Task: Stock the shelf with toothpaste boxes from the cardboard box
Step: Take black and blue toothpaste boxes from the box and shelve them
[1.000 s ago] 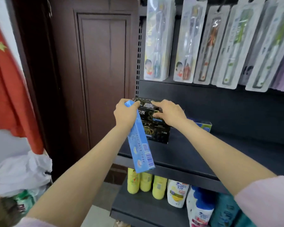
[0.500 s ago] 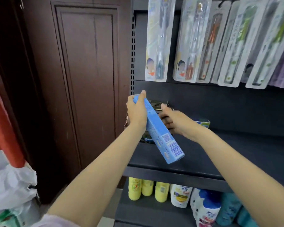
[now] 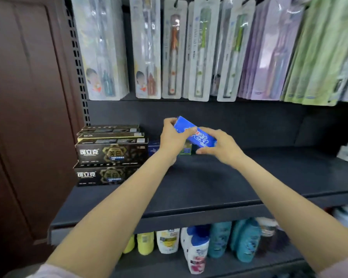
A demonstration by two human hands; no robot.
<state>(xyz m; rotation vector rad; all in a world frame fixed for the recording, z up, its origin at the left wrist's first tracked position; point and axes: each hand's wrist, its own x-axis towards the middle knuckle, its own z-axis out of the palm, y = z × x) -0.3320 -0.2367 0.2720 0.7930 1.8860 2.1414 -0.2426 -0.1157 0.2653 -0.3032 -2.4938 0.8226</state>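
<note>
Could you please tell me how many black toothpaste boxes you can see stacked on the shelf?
5: two front-facing, one stacked on the other, at the shelf's left end, and three tops stepping back behind them. More may be hidden.

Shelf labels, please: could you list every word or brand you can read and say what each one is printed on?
"可立克": upper black toothpaste box, and again on the lower black toothpaste box.
"美白": gold emblem on both black boxes.
Blue toothpaste box, held by the left hand and right hand: white lettering too blurred to read.
Toothbrush packs and bottles: print too small and blurred to read.
</note>
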